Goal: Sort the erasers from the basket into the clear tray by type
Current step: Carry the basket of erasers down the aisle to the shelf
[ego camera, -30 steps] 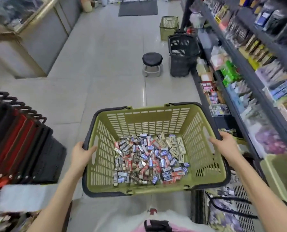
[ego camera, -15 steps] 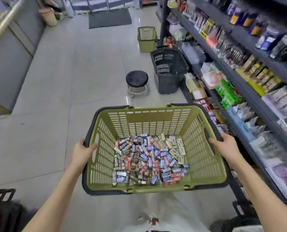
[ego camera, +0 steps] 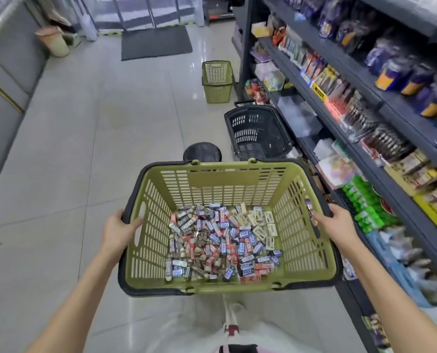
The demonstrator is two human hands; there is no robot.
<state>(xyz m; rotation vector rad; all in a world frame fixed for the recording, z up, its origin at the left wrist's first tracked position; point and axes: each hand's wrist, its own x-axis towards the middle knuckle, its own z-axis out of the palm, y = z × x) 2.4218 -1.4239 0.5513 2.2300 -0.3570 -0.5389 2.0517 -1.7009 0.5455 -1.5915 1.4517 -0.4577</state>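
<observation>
I carry an olive-green plastic basket (ego camera: 301, 250) with a black rim in front of me, above the floor. Its bottom is covered with several small wrapped erasers (ego camera: 222, 243): blue, red, brown and cream-white ones, mixed together. My left hand (ego camera: 119, 231) grips the basket's left rim, thumb inside. My right hand (ego camera: 336, 224) grips the right rim. No clear tray can be made out among the goods.
A dark shelf unit (ego camera: 365, 138) full of stationery runs along the right. Ahead on the tiled floor stand a black round stool (ego camera: 202, 151), a black basket (ego camera: 258, 133) and a green basket (ego camera: 217, 81). A grey counter (ego camera: 5, 80) lines the left; a doormat (ego camera: 156, 42) lies far ahead.
I have turned and moved along the aisle with the basket; the stool and black basket are now closer and the shelf fills more of the right. Both hands keep the same hold.
</observation>
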